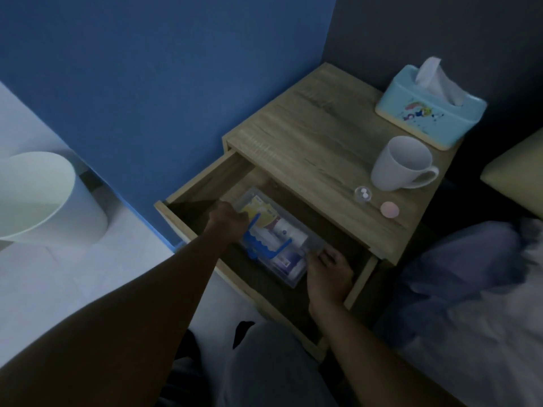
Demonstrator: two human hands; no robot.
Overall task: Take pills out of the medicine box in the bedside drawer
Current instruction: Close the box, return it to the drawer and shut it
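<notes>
The bedside drawer (pixel 205 183) stands pulled out. Inside it lies a clear plastic medicine box (pixel 293 239) with a blue handle, filled with packets and a white bottle. My left hand (pixel 226 220) rests on the box's far left end, fingers curled over its edge. My right hand (pixel 329 268) grips the box's near right end. On the table top sit a small clear cup with two white pills (pixel 363 194) and a pink round lid (pixel 389 210).
A white mug (pixel 402 163) and a light blue tissue box (pixel 430 108) stand on the wooden bedside table (pixel 308 142). A pale bin (pixel 38 195) is on the floor at left. Bedding (pixel 470 289) lies at right. My knee is below the drawer.
</notes>
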